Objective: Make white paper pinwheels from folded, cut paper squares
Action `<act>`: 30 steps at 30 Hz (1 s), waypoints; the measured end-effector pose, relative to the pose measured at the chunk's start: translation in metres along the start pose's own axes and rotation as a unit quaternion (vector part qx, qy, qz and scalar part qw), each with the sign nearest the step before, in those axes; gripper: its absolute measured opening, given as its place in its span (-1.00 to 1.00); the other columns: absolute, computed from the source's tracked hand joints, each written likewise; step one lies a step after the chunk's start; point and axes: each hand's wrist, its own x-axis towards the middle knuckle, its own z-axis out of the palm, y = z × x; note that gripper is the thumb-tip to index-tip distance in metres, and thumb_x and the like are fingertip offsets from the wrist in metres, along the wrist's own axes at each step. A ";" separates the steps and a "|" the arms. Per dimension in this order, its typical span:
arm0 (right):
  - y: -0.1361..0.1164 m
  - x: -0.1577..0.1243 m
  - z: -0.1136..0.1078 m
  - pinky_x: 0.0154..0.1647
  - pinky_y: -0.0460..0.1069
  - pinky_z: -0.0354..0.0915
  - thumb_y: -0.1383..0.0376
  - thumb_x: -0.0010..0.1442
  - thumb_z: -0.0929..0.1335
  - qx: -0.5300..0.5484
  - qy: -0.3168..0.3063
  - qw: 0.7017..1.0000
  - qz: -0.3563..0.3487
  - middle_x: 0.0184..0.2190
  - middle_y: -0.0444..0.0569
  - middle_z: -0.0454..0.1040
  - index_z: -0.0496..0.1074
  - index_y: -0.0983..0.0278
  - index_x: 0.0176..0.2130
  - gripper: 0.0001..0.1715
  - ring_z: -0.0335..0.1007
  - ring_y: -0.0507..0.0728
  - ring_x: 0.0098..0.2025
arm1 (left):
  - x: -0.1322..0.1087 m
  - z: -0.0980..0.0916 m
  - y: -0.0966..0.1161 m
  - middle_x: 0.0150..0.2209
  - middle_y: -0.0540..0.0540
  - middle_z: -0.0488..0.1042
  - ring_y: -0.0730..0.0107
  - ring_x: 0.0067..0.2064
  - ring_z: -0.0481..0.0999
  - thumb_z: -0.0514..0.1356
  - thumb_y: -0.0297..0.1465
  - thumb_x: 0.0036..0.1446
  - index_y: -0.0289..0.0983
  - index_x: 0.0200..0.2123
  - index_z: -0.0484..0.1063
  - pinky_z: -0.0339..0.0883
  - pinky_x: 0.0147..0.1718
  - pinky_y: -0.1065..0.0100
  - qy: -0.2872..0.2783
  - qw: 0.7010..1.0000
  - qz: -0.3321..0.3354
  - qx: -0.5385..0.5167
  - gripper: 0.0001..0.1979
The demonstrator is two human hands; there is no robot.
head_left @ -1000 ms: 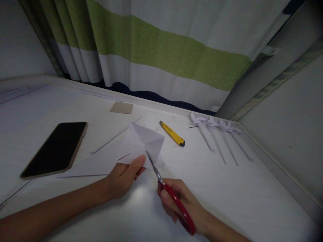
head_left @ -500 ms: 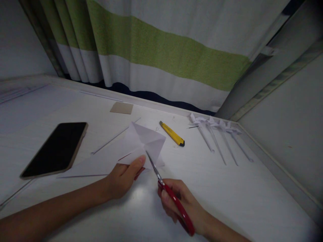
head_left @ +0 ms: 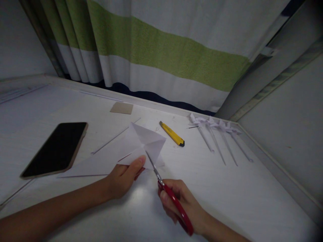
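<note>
My left hand (head_left: 126,176) grips a creased sheet of white paper (head_left: 126,144) near its front edge, thumb on top and fingers underneath. In my right hand (head_left: 181,205) is a pair of scissors (head_left: 179,207) with red handles. Its metal blades lie at the paper, close to the point where the creases meet and just right of my left thumb. The lower blade is largely hidden by the paper. A yellow utility knife (head_left: 172,133) rests on the table just beyond the paper, to the right.
A phone (head_left: 54,149) lies at the left. Several white paper pinwheels on rolled sticks (head_left: 222,134) lie at the back right. A small brown card (head_left: 121,108) sits near the table's back edge, below a striped curtain (head_left: 161,43). A thin stick (head_left: 113,137) lies behind the paper.
The scissor handles have come slightly closer together. The paper and my left hand have stayed in place.
</note>
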 end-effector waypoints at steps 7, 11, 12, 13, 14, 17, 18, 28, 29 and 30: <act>-0.003 0.001 0.001 -0.72 -0.18 -0.13 -0.01 0.01 0.26 0.006 -0.015 1.000 0.007 -0.69 -0.27 0.06 0.16 0.31 -0.52 -0.57 -0.08 -0.14 -0.70 | -0.001 0.001 -0.004 -0.77 0.09 0.05 0.49 -0.67 0.10 -0.17 -0.16 0.05 -0.22 -0.80 -0.02 0.12 -0.60 0.42 0.004 1.000 0.001 -0.014 -0.55; -0.003 0.001 0.001 -0.73 -0.18 -0.15 -0.01 0.00 0.26 0.012 -0.006 1.000 0.008 -0.70 -0.28 0.03 0.14 0.30 -0.53 -0.56 -0.10 -0.14 -0.70 | 0.000 0.002 -0.003 -0.77 0.08 0.04 0.48 -0.67 0.10 -0.17 -0.15 0.03 -0.21 -0.81 -0.01 0.11 -0.60 0.41 0.005 1.000 -0.021 -0.003 -0.55; -0.003 0.001 0.001 -0.73 -0.18 -0.15 -0.02 0.00 0.26 0.010 -0.004 1.000 0.007 -0.71 -0.28 0.02 0.14 0.30 -0.54 -0.56 -0.11 -0.14 -0.71 | 0.000 0.002 -0.002 -0.77 0.08 0.04 0.48 -0.66 0.10 -0.17 -0.14 0.02 -0.21 -0.81 -0.01 0.11 -0.59 0.40 0.002 1.000 -0.024 0.000 -0.55; -0.003 0.001 0.001 -0.73 -0.18 -0.16 -0.02 0.01 0.25 0.007 -0.003 1.000 0.006 -0.72 -0.29 0.00 0.13 0.30 -0.55 -0.55 -0.12 -0.14 -0.71 | 0.000 0.002 -0.001 -0.77 0.08 0.04 0.48 -0.66 0.10 -0.17 -0.14 0.02 -0.21 -0.81 -0.01 0.12 -0.58 0.40 -0.002 1.000 -0.027 0.004 -0.55; -0.002 0.001 0.001 -0.74 -0.18 -0.17 -0.02 0.01 0.25 0.002 -0.002 1.000 0.007 -0.73 -0.29 -0.01 0.12 0.29 -0.55 -0.55 -0.14 -0.14 -0.71 | 0.000 0.002 0.000 -0.76 0.08 0.04 0.47 -0.65 0.11 -0.17 -0.14 0.02 -0.21 -0.80 -0.01 0.12 -0.57 0.40 -0.007 1.000 -0.025 0.008 -0.56; -0.002 0.001 0.000 -0.75 -0.18 -0.20 0.00 0.04 0.24 -0.014 0.003 1.000 0.009 -0.74 -0.30 -0.03 0.11 0.29 -0.56 -0.56 -0.17 -0.14 -0.73 | -0.001 0.001 0.001 -0.75 0.07 0.05 0.46 -0.64 0.13 -0.18 -0.15 0.03 -0.21 -0.80 -0.01 0.13 -0.55 0.39 -0.017 1.000 -0.018 0.015 -0.56; -0.002 0.001 0.000 -0.75 -0.18 -0.20 0.01 0.04 0.24 -0.017 0.004 1.000 0.009 -0.75 -0.31 -0.03 0.11 0.29 -0.56 -0.57 -0.17 -0.15 -0.73 | -0.001 0.001 0.001 -0.75 0.07 0.05 0.46 -0.64 0.13 -0.18 -0.15 0.03 -0.21 -0.80 -0.01 0.13 -0.55 0.39 -0.015 1.000 -0.016 0.016 -0.56; -0.001 0.002 0.003 -0.74 -0.18 -0.13 0.02 0.02 0.26 -0.015 0.010 1.000 0.003 -0.75 -0.29 0.06 0.12 0.30 -0.57 -0.57 -0.07 -0.14 -0.73 | 0.004 0.002 -0.004 -0.77 0.09 0.00 0.52 -0.68 0.07 -0.15 -0.21 0.06 -0.21 -0.80 -0.05 0.04 -0.64 0.41 0.018 0.999 0.014 -0.039 -0.56; 0.000 0.003 0.004 -0.74 -0.18 -0.12 0.01 0.00 0.27 -0.012 0.018 1.000 0.003 -0.75 -0.29 0.07 0.13 0.30 -0.56 -0.57 -0.06 -0.14 -0.73 | 0.005 0.002 -0.005 -0.78 0.10 -0.02 0.53 -0.69 0.05 -0.14 -0.21 0.05 -0.21 -0.80 -0.05 0.03 -0.66 0.42 0.030 0.997 0.023 -0.060 -0.57; 0.001 0.005 0.003 -0.74 -0.18 -0.10 0.01 -0.01 0.28 -0.010 0.034 0.999 0.003 -0.75 -0.29 0.08 0.14 0.30 -0.56 -0.57 -0.05 -0.13 -0.74 | 0.007 0.002 -0.005 -0.77 0.11 -0.03 0.53 -0.69 0.05 -0.13 -0.22 0.05 -0.21 -0.79 -0.05 0.02 -0.67 0.42 0.040 0.996 0.033 -0.078 -0.58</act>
